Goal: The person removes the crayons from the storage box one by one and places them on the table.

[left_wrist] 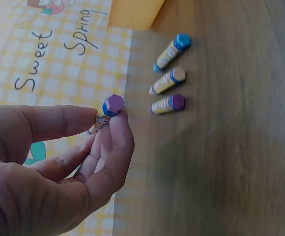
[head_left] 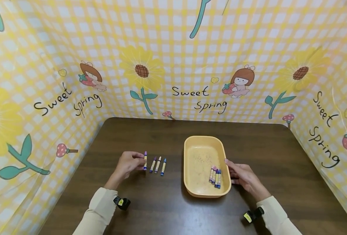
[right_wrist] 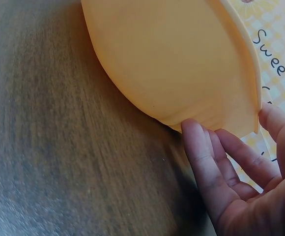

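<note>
Left of centre in the head view, the left hand [head_left: 128, 165] pinches a light-purple crayon [head_left: 145, 161], long axis running up the frame; just rightward lie three loose crayons [head_left: 157, 165]; well apart, right of centre, stands the yellow tray [head_left: 195, 178], its right rim gripped by the nearer right hand [head_left: 245, 176].

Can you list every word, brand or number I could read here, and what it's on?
"Sweet Spring": on the checked cloth, at left, middle and right.
Crayon in the left hand: wrapper print too blurred to read.
Other crayons: wrapper print too small or blurred.
Black wrist devices: any marking too small.
</note>
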A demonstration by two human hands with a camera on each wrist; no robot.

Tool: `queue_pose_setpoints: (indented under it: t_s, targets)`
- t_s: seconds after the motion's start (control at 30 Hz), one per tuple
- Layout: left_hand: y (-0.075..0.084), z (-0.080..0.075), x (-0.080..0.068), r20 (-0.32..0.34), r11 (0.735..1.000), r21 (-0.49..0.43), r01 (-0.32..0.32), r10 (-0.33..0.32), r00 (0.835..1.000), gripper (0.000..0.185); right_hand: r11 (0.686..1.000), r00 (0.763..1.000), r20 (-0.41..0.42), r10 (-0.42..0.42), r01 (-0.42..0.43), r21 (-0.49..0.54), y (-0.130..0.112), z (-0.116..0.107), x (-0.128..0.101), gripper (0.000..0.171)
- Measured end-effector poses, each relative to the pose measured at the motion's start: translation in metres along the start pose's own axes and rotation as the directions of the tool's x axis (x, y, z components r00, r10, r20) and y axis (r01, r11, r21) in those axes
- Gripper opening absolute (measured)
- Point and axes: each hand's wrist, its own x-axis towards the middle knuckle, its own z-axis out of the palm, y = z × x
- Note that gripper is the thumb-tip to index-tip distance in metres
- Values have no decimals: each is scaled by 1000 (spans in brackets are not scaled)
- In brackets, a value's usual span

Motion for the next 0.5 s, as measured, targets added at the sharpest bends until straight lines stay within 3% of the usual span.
queue_pose_setpoints:
  t_s: [0.23,0.5]
  targets:
    - [-5,-3,7,-16,999,47,19,-18,1000,25,1000,1000,10,-6,6,13,-2,-1,2,52]
    - [-11,6,14,-49,998,66,15,-12,999,20,1000,1000,9,2,-2,16,0,-2,2,52]
